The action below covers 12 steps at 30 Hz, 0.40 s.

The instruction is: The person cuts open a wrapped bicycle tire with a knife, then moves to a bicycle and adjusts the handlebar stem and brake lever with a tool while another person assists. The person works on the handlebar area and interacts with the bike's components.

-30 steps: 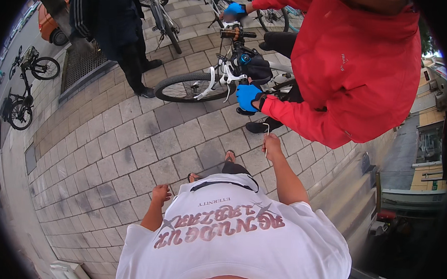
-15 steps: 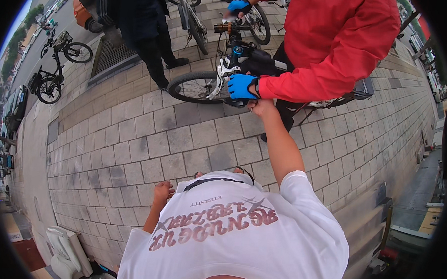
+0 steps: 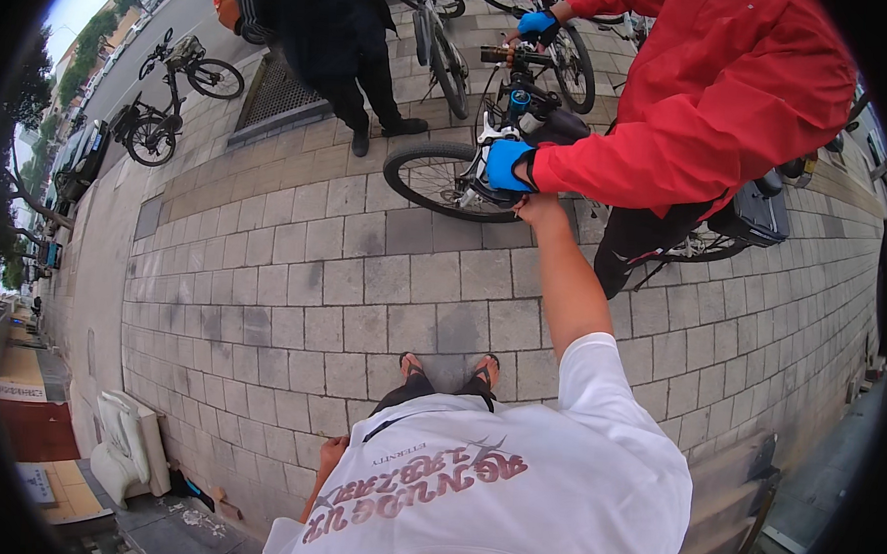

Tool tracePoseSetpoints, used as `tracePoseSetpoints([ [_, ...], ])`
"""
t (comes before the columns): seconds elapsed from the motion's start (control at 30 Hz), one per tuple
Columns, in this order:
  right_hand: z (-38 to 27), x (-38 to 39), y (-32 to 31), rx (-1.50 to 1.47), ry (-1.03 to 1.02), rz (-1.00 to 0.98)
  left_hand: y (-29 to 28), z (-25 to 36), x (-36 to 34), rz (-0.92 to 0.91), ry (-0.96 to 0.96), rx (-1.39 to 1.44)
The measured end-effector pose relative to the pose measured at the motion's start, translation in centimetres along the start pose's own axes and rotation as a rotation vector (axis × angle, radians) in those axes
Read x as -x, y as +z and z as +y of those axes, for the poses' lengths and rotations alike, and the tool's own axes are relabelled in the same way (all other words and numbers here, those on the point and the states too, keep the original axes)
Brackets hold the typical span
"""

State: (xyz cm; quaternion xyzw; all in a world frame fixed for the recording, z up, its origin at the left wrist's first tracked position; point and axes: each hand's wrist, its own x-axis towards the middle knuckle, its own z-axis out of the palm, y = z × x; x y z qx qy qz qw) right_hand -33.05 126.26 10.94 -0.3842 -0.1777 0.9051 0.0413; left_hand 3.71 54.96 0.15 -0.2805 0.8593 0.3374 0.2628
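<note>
My right arm stretches forward to a bicycle [image 3: 430,177], and my right hand [image 3: 538,209] is closed at the near end of its handlebar. A blue-gloved hand [image 3: 509,165] of a person in a red jacket [image 3: 693,110] lies on the same bar, right against mine. What my fingers grip is hidden there. That person's other blue-gloved hand [image 3: 540,25] is by the far handlebar grip [image 3: 496,55]. My left hand [image 3: 333,454] hangs low beside my white shirt [image 3: 513,488], its fingers loosely curled and partly covered, with nothing visible in them.
A person in dark clothes [image 3: 320,44] stands beyond the front wheel. More bicycles [image 3: 443,54] are parked behind, and a dark bicycle [image 3: 169,97] stands by the road at left. A white padded seat [image 3: 129,446] lies at lower left. Paving blocks [image 3: 341,233] cover the ground.
The view has shifted, so the bicycle and people sit farther right and my sandalled feet show more fully. My right hand stays at the handlebar; my left hand is lower and more covered.
</note>
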Motion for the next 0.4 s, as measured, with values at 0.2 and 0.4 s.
tracePoseSetpoints([
  [0.2,1.4,-3.8,-8.4,0.236,-0.094,-0.043,-0.2,-3.9,-3.7,-0.081,0.052,-0.149],
  [0.4,10.0,4.5,-12.5,0.715,0.002,0.242,-1.0,4.5,-5.4,-0.151,0.085,0.118],
])
